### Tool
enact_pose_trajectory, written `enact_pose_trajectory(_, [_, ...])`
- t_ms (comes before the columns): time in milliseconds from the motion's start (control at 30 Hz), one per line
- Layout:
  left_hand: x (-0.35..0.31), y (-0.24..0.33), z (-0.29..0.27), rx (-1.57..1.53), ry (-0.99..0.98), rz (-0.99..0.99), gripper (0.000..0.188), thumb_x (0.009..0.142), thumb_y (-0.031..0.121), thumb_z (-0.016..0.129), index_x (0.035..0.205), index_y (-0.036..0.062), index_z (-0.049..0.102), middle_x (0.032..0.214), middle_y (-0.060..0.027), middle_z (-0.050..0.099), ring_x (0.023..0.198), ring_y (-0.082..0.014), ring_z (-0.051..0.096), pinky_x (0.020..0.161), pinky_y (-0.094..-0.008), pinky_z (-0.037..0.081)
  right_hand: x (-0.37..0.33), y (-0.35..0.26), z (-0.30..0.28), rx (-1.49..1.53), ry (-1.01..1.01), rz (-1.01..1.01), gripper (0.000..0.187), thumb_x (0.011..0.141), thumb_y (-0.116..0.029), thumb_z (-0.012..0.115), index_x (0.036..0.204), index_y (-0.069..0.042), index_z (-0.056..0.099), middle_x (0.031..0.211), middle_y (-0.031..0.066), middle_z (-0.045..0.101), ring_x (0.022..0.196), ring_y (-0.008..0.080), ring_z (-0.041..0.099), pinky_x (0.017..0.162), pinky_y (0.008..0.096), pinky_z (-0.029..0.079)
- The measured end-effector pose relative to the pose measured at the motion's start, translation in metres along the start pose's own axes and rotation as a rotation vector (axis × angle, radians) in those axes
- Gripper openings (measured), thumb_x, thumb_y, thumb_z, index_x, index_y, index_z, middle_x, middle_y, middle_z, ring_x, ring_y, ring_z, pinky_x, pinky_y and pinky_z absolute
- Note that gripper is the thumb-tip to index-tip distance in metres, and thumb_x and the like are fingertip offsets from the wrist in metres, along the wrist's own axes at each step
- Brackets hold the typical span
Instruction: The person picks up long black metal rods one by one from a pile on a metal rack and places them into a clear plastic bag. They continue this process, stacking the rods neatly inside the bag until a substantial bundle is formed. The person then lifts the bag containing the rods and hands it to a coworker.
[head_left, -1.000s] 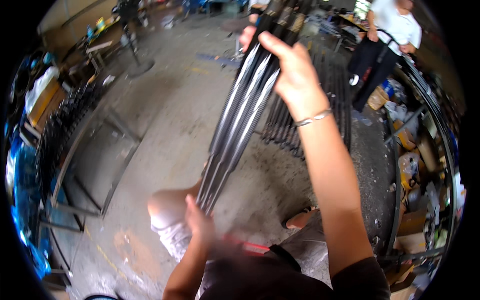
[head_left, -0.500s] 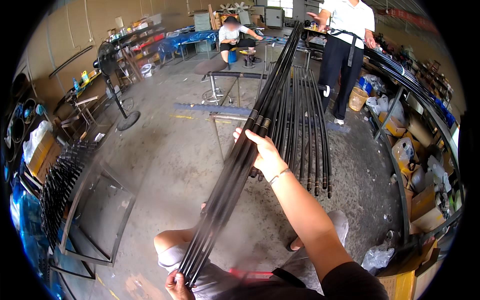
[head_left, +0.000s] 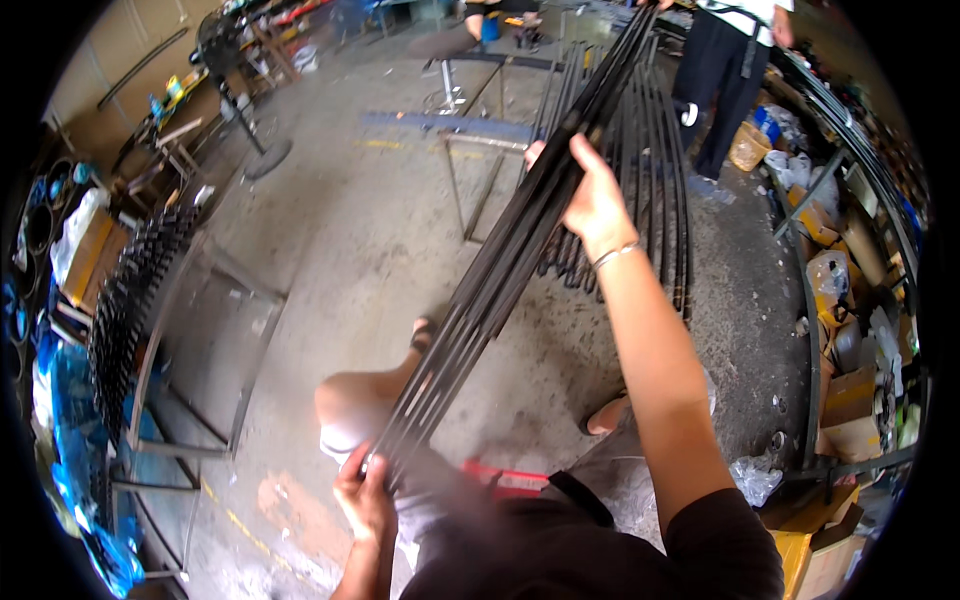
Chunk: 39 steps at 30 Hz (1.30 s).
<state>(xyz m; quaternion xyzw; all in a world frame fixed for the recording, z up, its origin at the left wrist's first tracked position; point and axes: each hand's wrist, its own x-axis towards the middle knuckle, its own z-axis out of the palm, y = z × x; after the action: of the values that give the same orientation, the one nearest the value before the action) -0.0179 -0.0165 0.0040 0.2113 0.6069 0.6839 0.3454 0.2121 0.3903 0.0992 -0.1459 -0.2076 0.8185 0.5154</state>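
A bundle of long black carbon-look rods [head_left: 497, 265] slants across in front of me, from low left to the far upper right. My right hand [head_left: 598, 205], a bracelet on its wrist, is closed around the bundle about halfway along, with the thumb on top. Around the near ends my left hand [head_left: 366, 492] is wrapped, above my left thigh. The far part of the bundle overlaps more black rods [head_left: 655, 190], which lie side by side on a metal stand beyond my right hand.
A rack of black pieces [head_left: 135, 310] stands left, near a floor fan [head_left: 245, 115]. A person in dark trousers [head_left: 712, 85] stands far right. Boxes and plastic bags [head_left: 850, 400] fill shelving along the right. Something red [head_left: 510, 478] lies by my lap.
The view has tilted down. Both hands still hold the rods; the bundle now reaches further up and right in the picture, and my left hand sits higher.
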Motion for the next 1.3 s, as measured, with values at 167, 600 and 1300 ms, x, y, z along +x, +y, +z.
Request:
enact_pose_trajectory(167, [0.011, 0.017, 0.051, -0.018, -0.005, -0.133, 0.034, 0.083, 0.019, 0.069, 0.108, -0.0021, 0.06, 0.08, -0.0051, 0.062, 0.061, -0.0115, 0.054, 0.047, -0.0233, 0.044, -0.053, 0.034, 0.021, -0.145, 0.052, -0.091, 0.057, 0.09, -0.048, 0.05, 0.124, -0.002, 0.046, 0.12, 0.0148, 0.055, 0.113, 0.0284, 0.052, 0.098, 0.042, 0.041])
enact_pose_trajectory(600, [0.03, -0.024, 0.047, -0.047, -0.099, 0.001, 0.023, 0.088, 0.011, 0.061, 0.106, -0.0027, 0.06, 0.082, -0.0077, 0.064, 0.057, -0.0111, 0.054, 0.044, -0.0231, 0.043, -0.103, 0.119, 0.044, -0.084, 0.248, -0.008, 0.02, 0.091, -0.007, 0.052, 0.106, 0.006, 0.052, 0.106, 0.0185, 0.061, 0.097, 0.0281, 0.062, 0.09, 0.0412, 0.053])
enact_pose_trajectory(1300, [-0.017, -0.013, -0.07, -0.114, -0.078, -0.044, 0.026, 0.084, 0.015, 0.065, 0.104, -0.0018, 0.058, 0.074, -0.0096, 0.064, 0.048, -0.0135, 0.056, 0.036, -0.023, 0.045, -0.174, 0.208, 0.052, -0.034, 0.107, 0.081, 0.028, 0.089, -0.013, 0.059, 0.111, 0.003, 0.053, 0.109, 0.0136, 0.06, 0.101, 0.0222, 0.059, 0.092, 0.0369, 0.048])
